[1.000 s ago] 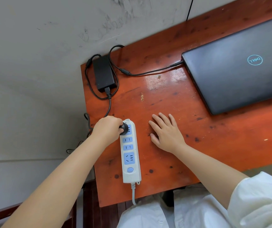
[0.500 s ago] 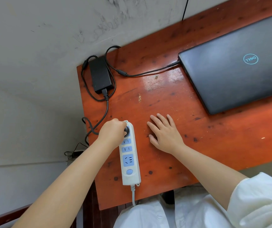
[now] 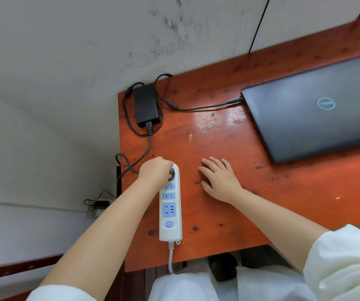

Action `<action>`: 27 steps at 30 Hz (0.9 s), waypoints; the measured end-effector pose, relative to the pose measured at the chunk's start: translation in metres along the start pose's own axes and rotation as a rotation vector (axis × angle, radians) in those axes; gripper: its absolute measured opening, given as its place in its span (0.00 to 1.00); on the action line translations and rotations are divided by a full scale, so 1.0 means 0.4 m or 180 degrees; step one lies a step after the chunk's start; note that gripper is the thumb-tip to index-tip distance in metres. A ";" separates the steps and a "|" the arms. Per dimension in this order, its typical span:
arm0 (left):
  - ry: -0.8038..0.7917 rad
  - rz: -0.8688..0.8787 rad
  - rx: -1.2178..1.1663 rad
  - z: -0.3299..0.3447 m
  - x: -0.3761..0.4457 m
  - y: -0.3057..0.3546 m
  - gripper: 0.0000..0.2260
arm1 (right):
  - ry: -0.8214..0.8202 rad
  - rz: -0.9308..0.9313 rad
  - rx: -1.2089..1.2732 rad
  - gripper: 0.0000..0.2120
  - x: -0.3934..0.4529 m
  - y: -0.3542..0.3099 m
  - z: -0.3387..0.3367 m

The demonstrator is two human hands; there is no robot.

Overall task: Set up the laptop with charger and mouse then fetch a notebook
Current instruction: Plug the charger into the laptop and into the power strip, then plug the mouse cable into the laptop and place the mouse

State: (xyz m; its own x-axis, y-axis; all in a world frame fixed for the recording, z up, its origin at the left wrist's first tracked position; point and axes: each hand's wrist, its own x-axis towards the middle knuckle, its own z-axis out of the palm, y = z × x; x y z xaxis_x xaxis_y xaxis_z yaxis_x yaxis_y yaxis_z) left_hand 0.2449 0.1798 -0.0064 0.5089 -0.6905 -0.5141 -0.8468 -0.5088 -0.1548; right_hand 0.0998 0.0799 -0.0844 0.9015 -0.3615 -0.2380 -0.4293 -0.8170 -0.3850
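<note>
A closed dark laptop (image 3: pixel 318 109) lies at the right of the red wooden table (image 3: pixel 229 140). Its black charger brick (image 3: pixel 146 107) rests at the table's far left corner, with one cable running to the laptop's left edge. A white power strip (image 3: pixel 170 211) with blue sockets lies near the front left. My left hand (image 3: pixel 154 172) is shut on the charger's black plug (image 3: pixel 171 174), which sits at the strip's top socket. My right hand (image 3: pixel 219 178) rests flat and open on the table just right of the strip. No mouse or notebook is in view.
A grey scuffed wall runs behind and left of the table. A small wall outlet (image 3: pixel 97 206) with a black plug sits low on the left. A thin black cable (image 3: pixel 258 25) hangs down the wall behind the table. The strip's own cord drops over the front edge.
My left hand has slid from the strip's side to over its top socket with the plug. The right hand has stayed flat on the table.
</note>
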 end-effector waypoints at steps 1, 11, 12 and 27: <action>-0.0037 -0.0090 0.0064 -0.007 -0.003 0.007 0.09 | 0.0018 -0.0094 -0.0060 0.21 -0.002 0.014 -0.019; 0.1099 -0.0228 -0.0185 -0.189 0.046 0.335 0.15 | 0.0862 0.0110 -0.0679 0.20 -0.082 0.284 -0.363; 0.1283 -0.0163 -0.0252 -0.213 0.056 0.389 0.15 | 0.0995 0.0230 -0.0681 0.21 -0.108 0.317 -0.402; 0.1944 0.0193 -0.0553 -0.532 0.178 1.121 0.20 | 0.1077 0.1153 -0.0729 0.25 -0.443 0.993 -0.774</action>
State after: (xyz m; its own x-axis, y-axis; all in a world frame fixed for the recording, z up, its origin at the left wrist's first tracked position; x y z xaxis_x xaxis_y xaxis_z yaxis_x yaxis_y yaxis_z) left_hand -0.0658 -0.2069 0.0670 0.5007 -0.8633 0.0638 -0.8656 -0.5002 0.0251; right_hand -0.2134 -0.3197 0.0808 0.6817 -0.7316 -0.0045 -0.7268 -0.6765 -0.1186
